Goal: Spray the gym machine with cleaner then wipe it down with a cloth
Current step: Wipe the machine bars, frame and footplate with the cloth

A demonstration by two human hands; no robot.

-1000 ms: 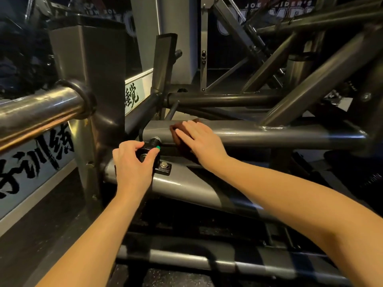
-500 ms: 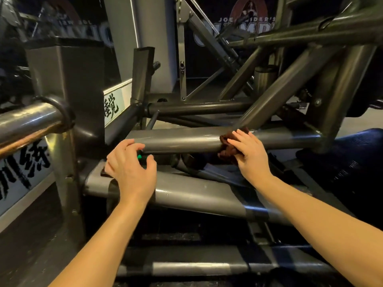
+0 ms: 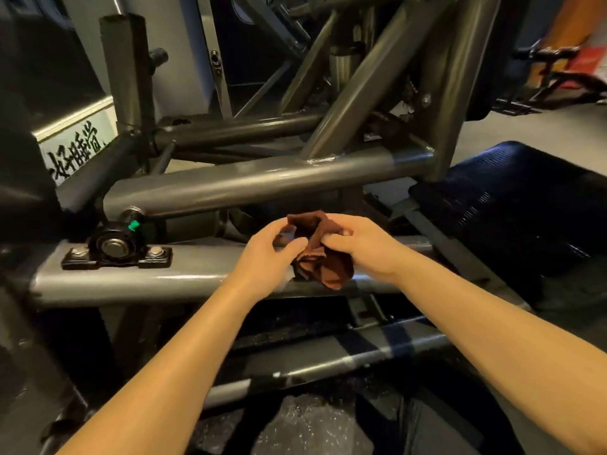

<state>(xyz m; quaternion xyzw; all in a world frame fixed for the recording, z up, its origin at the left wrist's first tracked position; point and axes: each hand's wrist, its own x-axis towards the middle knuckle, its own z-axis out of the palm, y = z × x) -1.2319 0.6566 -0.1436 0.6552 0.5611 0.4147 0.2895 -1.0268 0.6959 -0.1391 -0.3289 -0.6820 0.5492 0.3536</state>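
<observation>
A crumpled brown cloth point(image 3: 323, 264) hangs in front of the lower grey beam point(image 3: 131, 280) of the gym machine. My right hand point(image 3: 364, 247) grips the cloth's right side. My left hand point(image 3: 267, 257) pinches its left edge between thumb and fingers. Above them runs a dark round frame tube point(image 3: 262, 182). A black bearing block point(image 3: 115, 246) with a small green tip sits bolted on the beam to the left, apart from both hands. No spray bottle is in view.
Slanted frame tubes point(image 3: 361, 83) rise behind the round tube. A dark ribbed pad point(image 3: 512, 205) lies at the right. A white sign with black characters point(image 3: 74, 152) stands at the left. A low grey bar point(image 3: 328, 366) crosses beneath my forearms.
My right hand lifted the cloth off the round tube and drew it toward me. My left hand left the bearing block, moved right and took hold of the cloth.
</observation>
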